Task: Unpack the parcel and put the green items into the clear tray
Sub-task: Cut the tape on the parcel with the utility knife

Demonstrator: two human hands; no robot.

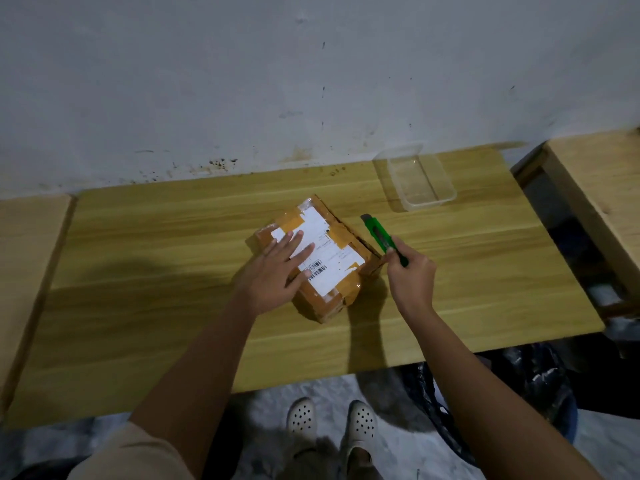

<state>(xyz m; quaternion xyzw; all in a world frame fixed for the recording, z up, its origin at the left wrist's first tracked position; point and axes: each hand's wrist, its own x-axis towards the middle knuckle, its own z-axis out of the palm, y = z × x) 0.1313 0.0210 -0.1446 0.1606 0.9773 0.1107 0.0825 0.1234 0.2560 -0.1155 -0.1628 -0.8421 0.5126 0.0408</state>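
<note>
A brown cardboard parcel (332, 258), sealed with tape and bearing a white shipping label, lies in the middle of the wooden table (173, 306). My left hand (277, 268) rests flat on its top with fingers spread. My right hand (410, 275) grips a green utility knife (379, 237) just right of the parcel, its tip pointing away from me along the parcel's right edge. The clear tray (415, 178) stands at the back right of the table, with nothing inside it.
A stained grey wall runs along the table's back edge. Further wooden surfaces adjoin on the left (24, 258) and right (602, 178). Black plastic bags (502, 386) lie on the floor under the table's right corner, beside my feet.
</note>
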